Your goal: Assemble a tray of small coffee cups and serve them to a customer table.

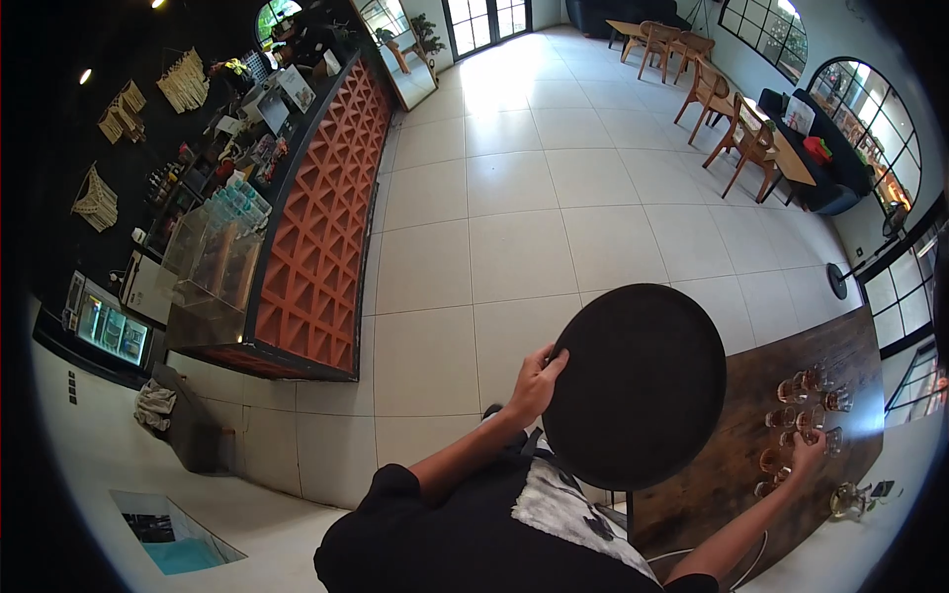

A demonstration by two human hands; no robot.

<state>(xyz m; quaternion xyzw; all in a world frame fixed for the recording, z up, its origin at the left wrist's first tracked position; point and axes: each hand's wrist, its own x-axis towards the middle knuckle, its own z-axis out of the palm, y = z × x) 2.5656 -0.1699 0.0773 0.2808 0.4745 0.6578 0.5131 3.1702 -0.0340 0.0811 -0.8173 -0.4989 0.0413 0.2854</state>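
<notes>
My left hand (535, 385) grips the near-left rim of a round black serving tray (637, 389), thumb on top. The tray's surface is bare, and it hangs in front of my body, partly over the edge of a dark wooden table (689, 511). On that table my right hand (807, 451) reaches among several small clear glasses (781, 417) standing in loose rows. Its fingers close around one of them, which they mostly hide. Some of the glasses look tinted amber against the wood.
A counter (319, 222) with a red lattice front runs along the left. A glass vase (845, 500) stands at the table's right edge. Wooden chairs (749, 141) and a dark blue sofa (815, 156) line the right wall, with a floor fan base (836, 282) nearer me.
</notes>
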